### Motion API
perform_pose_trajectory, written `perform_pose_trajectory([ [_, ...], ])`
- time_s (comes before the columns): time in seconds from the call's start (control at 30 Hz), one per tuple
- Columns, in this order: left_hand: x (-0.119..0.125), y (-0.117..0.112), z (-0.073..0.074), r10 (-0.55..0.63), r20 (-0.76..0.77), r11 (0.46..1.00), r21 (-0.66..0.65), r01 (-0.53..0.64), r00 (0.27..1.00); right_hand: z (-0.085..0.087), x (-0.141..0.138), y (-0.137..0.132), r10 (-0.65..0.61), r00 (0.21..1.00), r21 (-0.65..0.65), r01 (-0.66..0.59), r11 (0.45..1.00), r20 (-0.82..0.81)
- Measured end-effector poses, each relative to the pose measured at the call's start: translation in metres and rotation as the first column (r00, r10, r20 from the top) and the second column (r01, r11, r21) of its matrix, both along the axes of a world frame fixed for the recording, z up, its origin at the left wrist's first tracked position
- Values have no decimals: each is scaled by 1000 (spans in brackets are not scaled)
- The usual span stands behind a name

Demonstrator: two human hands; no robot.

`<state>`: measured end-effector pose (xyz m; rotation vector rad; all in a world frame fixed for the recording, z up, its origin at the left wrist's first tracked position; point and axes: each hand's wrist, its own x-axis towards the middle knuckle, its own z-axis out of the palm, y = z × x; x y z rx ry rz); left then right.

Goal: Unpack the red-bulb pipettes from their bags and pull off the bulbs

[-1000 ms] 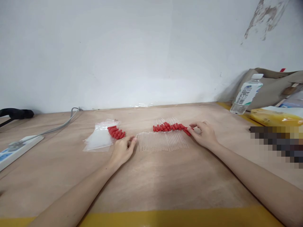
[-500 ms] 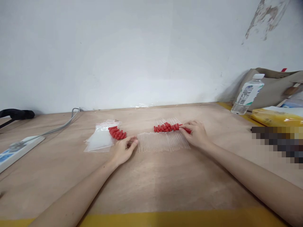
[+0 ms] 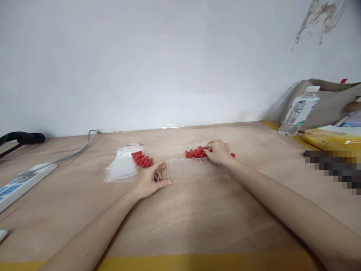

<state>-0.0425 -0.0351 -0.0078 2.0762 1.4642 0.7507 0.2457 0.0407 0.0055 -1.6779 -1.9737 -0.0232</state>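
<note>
A row of thin clear tubes (image 3: 194,169) lies side by side on the table. Behind it, red rubber bulbs (image 3: 194,153) form a line, with more clear tubes (image 3: 197,143) at their back. At the row's left end rests my left hand (image 3: 150,180), thumb and fingers apart, holding nothing. My right hand (image 3: 218,151) is over the red line, its thumb and fingertips closed on a red bulb and hiding part of the row. One red bulb (image 3: 232,155) shows just right of that hand. Clear plastic zip bags (image 3: 121,167) lie at left, with a cluster of red bulbs (image 3: 141,159) along their right edge.
A power strip (image 3: 31,182) with a grey cable (image 3: 76,149) lies at left, near a black object (image 3: 31,138). On the right stand a plastic bottle (image 3: 299,111) and a beige bag (image 3: 332,99), beside a yellow package (image 3: 335,137). A wall closes the back.
My right hand has moved left along the red bulbs, uncovering one at the right end. My left thumb has spread away from the fingers. The view has shifted slightly.
</note>
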Motion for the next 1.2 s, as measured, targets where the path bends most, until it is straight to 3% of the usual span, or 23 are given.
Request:
perform_pose_trajectory([
  [0.33,3,-2,-1,27,11,993,114,-28,1000,-3,-2,-4,-80,981,82,96,992,-179],
  [0.5,5,-4,1,93,-62,958,279,-72,994,-2,13,-24,19,969,172,24,985,-245],
  [0.57,9,-6,4,92,-104,898,439,-38,990,-2,19,-41,143,965,262,-83,962,-219],
  [0.67,21,-12,8,58,-202,733,673,95,978,-5,22,-70,343,935,378,-286,881,-93],
  [0.73,31,-17,10,34,-284,633,748,199,958,-9,19,-86,443,896,401,-401,823,-14],
  [0.8,42,-21,10,3,-354,572,768,289,935,-13,13,-98,510,860,414,-475,776,32],
  [0.93,56,-24,6,-68,-415,521,761,387,907,-18,4,-105,563,824,430,-530,731,57],
  [1.07,62,-23,2,-113,-399,506,765,398,910,-16,4,-105,594,802,386,-567,728,58],
  [1.2,67,-24,3,-86,-414,462,789,404,906,-14,4,-105,608,790,329,-597,732,82],
])
